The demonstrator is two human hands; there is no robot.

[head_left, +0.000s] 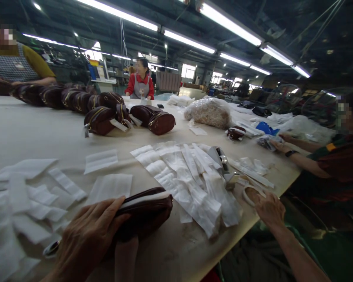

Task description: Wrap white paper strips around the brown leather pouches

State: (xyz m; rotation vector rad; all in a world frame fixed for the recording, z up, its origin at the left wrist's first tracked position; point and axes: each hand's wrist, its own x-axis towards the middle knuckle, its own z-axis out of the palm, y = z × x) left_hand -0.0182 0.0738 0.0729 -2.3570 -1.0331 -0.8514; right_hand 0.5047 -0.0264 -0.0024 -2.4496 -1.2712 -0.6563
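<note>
My left hand (91, 231) is wrapped over a dark brown leather pouch (153, 211) near the front of the table. A white strip lies along the pouch's zipper, and a pale strip hangs below it. At the table's right edge my right hand (269, 209) has its fingers closed on the rim of a roll of tape (250, 195). A metal tape dispenser (223, 162) stands just beyond that roll. Between my hands lies a fanned pile of white wrapping strips (182, 176).
Loose white sheets (26, 203) cover the left side. Finished-looking brown pouches (100, 119) line the far left. A plastic-wrapped bundle (208, 111) sits at the back. A co-worker's hands (278, 145) handle something at the right edge; two other people are across the table.
</note>
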